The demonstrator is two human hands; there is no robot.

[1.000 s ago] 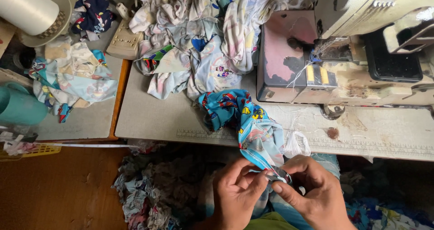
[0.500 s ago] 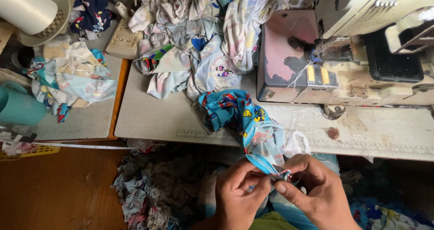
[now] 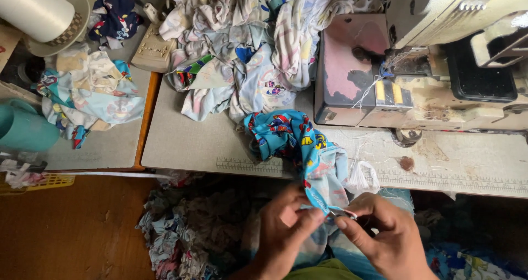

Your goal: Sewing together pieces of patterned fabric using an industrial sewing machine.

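Observation:
A blue printed fabric piece [image 3: 297, 142] hangs from the table edge down toward my lap. My left hand [image 3: 283, 230] pinches its lower seam between thumb and fingers. My right hand [image 3: 382, 236] grips the same end of the fabric, and a small metal tool [image 3: 344, 213] shows at its fingertips, touching the cloth. Both hands sit close together below the table's front edge.
A sewing machine [image 3: 440, 54] stands at the back right of the grey table [image 3: 187, 142]. A pile of pale printed garments [image 3: 242, 49] lies behind the blue piece. A large white thread cone [image 3: 36, 7] and a teal container [image 3: 22, 128] are at left. Fabric scraps [image 3: 187, 230] cover the floor.
My hands have shifted slightly along the fabric's lower seam, the fingers closing tighter together. The blue cloth on the table has barely moved.

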